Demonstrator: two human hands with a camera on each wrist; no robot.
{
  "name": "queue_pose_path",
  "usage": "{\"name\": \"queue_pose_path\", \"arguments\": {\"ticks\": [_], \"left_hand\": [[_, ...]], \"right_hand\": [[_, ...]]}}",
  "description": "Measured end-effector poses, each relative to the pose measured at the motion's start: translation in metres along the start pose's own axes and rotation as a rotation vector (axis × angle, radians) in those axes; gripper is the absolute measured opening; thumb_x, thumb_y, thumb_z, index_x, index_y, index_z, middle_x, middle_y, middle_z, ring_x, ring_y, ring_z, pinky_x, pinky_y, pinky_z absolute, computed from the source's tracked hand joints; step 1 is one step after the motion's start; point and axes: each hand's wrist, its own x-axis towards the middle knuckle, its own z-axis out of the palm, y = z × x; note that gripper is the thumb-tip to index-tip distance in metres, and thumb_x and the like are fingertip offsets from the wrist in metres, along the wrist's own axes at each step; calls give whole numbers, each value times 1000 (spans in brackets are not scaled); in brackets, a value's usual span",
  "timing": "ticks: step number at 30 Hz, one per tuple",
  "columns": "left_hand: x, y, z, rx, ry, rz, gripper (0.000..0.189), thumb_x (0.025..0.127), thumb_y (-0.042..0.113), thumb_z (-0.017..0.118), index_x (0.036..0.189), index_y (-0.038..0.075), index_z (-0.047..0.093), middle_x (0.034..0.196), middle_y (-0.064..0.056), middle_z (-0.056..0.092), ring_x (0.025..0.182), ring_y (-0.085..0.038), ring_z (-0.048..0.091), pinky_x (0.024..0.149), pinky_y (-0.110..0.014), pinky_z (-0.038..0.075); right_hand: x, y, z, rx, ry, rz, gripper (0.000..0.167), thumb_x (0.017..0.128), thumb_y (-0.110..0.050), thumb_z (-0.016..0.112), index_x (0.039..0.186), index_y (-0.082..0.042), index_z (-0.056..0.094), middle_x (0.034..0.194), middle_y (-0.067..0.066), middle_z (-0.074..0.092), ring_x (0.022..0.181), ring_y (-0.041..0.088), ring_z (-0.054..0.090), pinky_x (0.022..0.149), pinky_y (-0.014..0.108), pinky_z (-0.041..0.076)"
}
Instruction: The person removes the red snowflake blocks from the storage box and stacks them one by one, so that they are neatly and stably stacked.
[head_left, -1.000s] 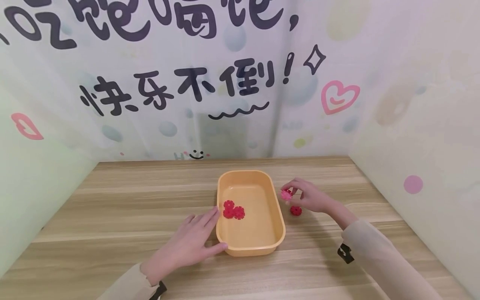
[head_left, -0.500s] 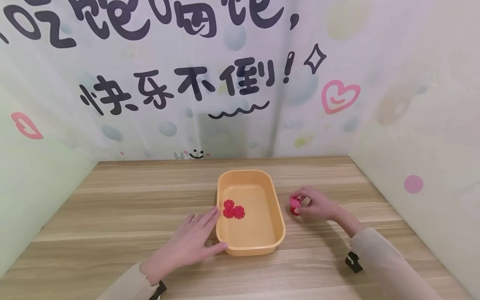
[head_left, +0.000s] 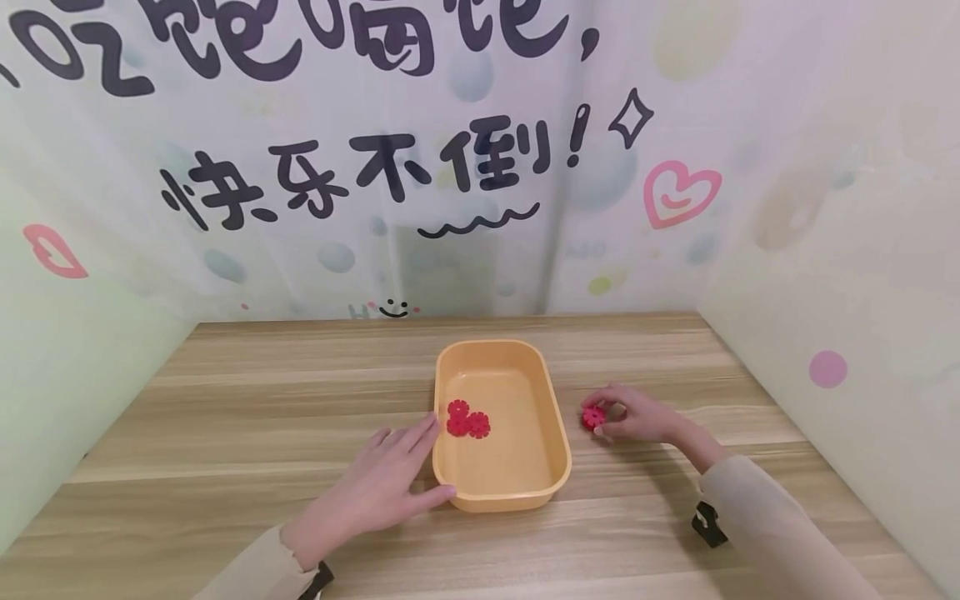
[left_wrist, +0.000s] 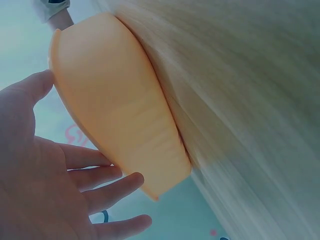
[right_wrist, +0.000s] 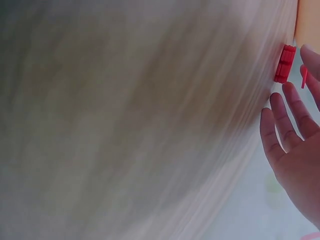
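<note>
In the head view my right hand (head_left: 636,414) pinches a red snowflake disc (head_left: 593,417) between thumb and forefinger, right of the orange tray (head_left: 501,502). The right wrist view shows this thin disc (right_wrist: 303,77) edge-on, just apart from a short stack of red snowflake discs (right_wrist: 285,64) standing on the table. From above, the held disc mostly hides that stack. My left hand (head_left: 378,482) rests against the tray's left rim with fingers spread and straight; in the left wrist view its thumb and fingertips touch the tray wall (left_wrist: 110,95). Several red snowflake discs (head_left: 468,423) lie inside the tray.
The wood-grain table (head_left: 285,400) runs back to a printed curtain (head_left: 480,267). A pale side wall (head_left: 832,250) bounds the right, and another pale wall (head_left: 75,358) bounds the left.
The right hand has brought its disc from beside the tray's right rim rightward and down, over the stack on the table. The left hand and tray have stayed put.
</note>
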Motion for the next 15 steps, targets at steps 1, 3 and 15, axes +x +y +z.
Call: {"name": "queue_pose_path", "arguments": {"ticks": [1, 3, 15], "left_hand": [[0, 0, 0, 0, 1, 1, 82, 80, 62, 44, 134, 1, 35, 138, -10, 32, 120, -23, 36, 90, -51, 31], [0, 0, 0, -1, 3, 2, 81, 80, 61, 44, 134, 1, 35, 138, -10, 33, 120, -23, 36, 90, -51, 31], [0, 0, 1, 3, 11, 2, 81, 80, 61, 45, 134, 1, 35, 138, -11, 33, 119, -24, 37, 90, -51, 31]], "right_hand": [[0, 0, 0, 0, -3, 5, 31, 77, 0, 65, 106, 6, 55, 97, 14, 55, 88, 30, 51, 73, 48, 44], [0, 7, 1, -4, -9, 15, 32, 77, -2, 65, 106, 5, 55, 98, 13, 56, 89, 30, 51, 74, 47, 44], [1, 27, 4, -32, -11, -1, 34, 77, -12, 68, 107, -2, 57, 100, 6, 55, 91, 23, 51, 75, 41, 44]]}}
